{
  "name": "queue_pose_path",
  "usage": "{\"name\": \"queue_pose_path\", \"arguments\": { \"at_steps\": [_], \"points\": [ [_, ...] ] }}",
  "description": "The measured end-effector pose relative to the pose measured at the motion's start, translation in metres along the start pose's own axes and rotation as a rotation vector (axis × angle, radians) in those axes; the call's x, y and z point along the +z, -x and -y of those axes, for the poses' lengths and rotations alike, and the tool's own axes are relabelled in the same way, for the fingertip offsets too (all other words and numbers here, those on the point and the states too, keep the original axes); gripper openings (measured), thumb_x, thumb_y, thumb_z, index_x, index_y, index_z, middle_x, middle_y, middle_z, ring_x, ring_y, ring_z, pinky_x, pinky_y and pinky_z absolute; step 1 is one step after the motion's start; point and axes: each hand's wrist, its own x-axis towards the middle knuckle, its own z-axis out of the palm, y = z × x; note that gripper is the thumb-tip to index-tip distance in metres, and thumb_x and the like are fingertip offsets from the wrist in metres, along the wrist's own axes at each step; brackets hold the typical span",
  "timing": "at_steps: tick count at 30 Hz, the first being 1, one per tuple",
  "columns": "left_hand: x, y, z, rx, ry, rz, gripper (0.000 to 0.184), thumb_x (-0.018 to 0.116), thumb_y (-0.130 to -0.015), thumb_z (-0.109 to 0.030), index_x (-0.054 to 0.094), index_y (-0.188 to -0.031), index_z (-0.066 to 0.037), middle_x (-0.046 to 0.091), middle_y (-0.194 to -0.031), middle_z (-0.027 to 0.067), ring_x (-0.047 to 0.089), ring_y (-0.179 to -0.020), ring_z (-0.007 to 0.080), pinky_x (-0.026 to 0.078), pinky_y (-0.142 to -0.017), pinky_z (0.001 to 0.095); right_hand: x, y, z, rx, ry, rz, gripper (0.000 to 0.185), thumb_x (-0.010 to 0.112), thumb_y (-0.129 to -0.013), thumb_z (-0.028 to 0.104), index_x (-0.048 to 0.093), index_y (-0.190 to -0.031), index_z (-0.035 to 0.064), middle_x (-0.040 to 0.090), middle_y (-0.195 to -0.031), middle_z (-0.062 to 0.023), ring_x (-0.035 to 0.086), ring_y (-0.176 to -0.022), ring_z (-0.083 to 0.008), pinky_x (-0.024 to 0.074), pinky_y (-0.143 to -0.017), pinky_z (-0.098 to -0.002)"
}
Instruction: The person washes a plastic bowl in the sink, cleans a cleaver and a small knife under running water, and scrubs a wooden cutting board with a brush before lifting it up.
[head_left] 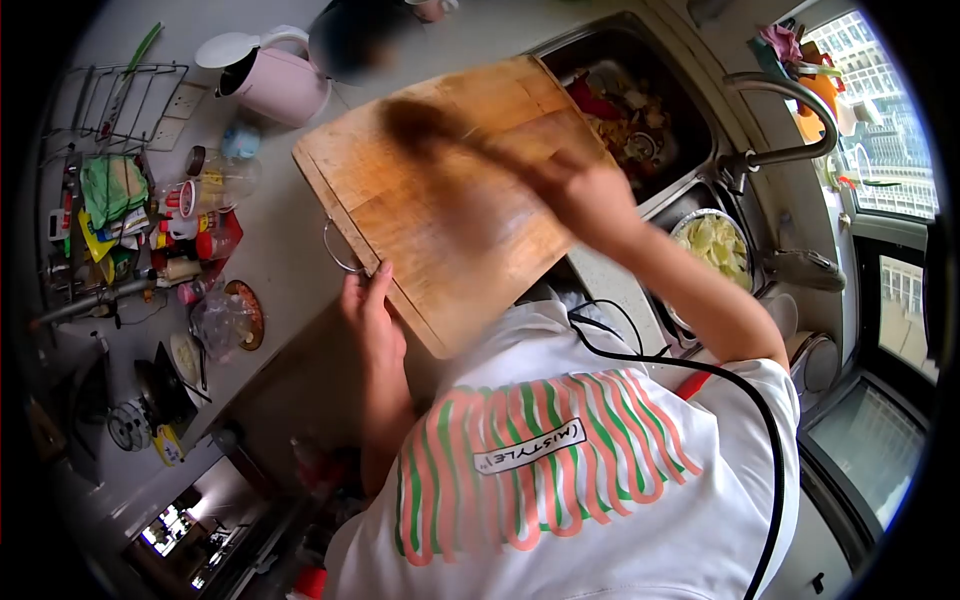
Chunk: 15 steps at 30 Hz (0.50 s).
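Observation:
A large wooden cutting board (480, 240) is held tilted between the counter and the sink's edge. On its left edge, near the metal ring handle, my left hand (376, 315) grips with the thumb on top. My right hand (590, 200) is over the board's right part, fingers closed round the handle of a brush-like tool (425, 130). The tool's dark head is smeared by motion above the upper part of the board, so its exact shape is unclear.
The sink (670, 150) holds food scraps, beside a curved faucet (800, 95). A bowl of pale cut vegetables (715, 248) stands in the smaller basin. A pink kettle (285, 85), jars, a wire rack (110, 100) and a plastic bag (222, 325) stand at the left.

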Motion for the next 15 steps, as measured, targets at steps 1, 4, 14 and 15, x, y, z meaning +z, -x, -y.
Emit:
{"name": "queue_pose_path", "arguments": {
  "at_steps": [1, 4, 14, 15],
  "points": [
    [0.001, 0.001, 0.0, -0.002, -0.005, 0.01, 0.04, 0.063, -0.093, -0.001, 0.053, -0.132, 0.002, 0.063, -0.125, 0.0095, 0.061, -0.111, 0.0187, 0.05, -0.094, 0.0324, -0.018, 0.007, 0.031, -0.011, -0.025, 0.081, 0.062, 0.061, -0.09, 0.018, 0.046, -0.149, 0.0288, 0.06, -0.085, -0.0079, 0.066, -0.071, -0.0234, 0.0545, -0.052, -0.0373],
    [0.002, 0.004, -0.004, 0.002, -0.029, 0.033, 0.04, 0.063, -0.093, -0.001, 0.053, -0.133, 0.002, 0.063, -0.125, 0.0094, 0.061, -0.111, 0.0185, 0.05, -0.095, 0.0325, 0.024, 0.048, 0.039, 0.045, -0.119, 0.071, 0.055, 0.06, -0.093, 0.022, 0.048, -0.147, 0.026, 0.06, -0.086, -0.0093, 0.066, -0.069, -0.0283, 0.0556, -0.059, -0.0415],
    [0.009, -0.006, -0.002, -0.029, 0.059, -0.01, 0.025, 0.065, -0.098, -0.016, 0.06, -0.115, 0.001, 0.064, -0.109, 0.0046, 0.059, -0.101, 0.0122, 0.047, -0.088, 0.028, -0.034, 0.047, -0.039, 0.675, -0.337, 0.19, 0.045, 0.058, -0.099, 0.021, 0.054, -0.143, 0.0256, 0.069, -0.114, -0.0176, 0.071, -0.091, -0.0357, 0.0565, -0.079, -0.046],
    [0.013, -0.006, 0.0, -0.028, 0.047, -0.02, 0.025, 0.064, -0.099, -0.019, 0.06, -0.113, 0.001, 0.064, -0.107, 0.004, 0.059, -0.1, 0.0116, 0.047, -0.086, 0.0279, -0.028, 0.057, -0.017, 0.356, -0.251, 0.127, 0.048, 0.06, -0.097, 0.019, 0.054, -0.144, 0.0256, 0.068, -0.104, -0.0136, 0.068, -0.077, -0.0303, 0.056, -0.069, -0.0418]
  ]
}}
